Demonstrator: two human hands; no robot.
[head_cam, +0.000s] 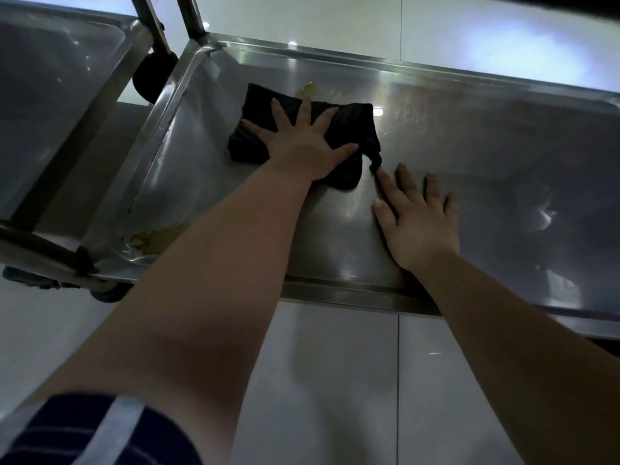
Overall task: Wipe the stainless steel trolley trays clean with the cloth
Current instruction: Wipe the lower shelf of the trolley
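Pale floor tiles (335, 380) surround the steel tray (503, 146), where the left hand (302, 139) presses flat, fingers spread, on the dark cloth (355, 122) toward its far left corner (probably soft and limp; best pinned under the palm). Beside it the right hand (416, 219) lies flat on bare steel, holding nothing.

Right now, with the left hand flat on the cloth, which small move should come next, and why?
Probably slide the black cloth a little forward, over the yellowish smear just beyond its far edge. The left hand presses flat on it, while the right hand rests flat on the trolley tray. Another yellowish patch in the near left corner could come after.
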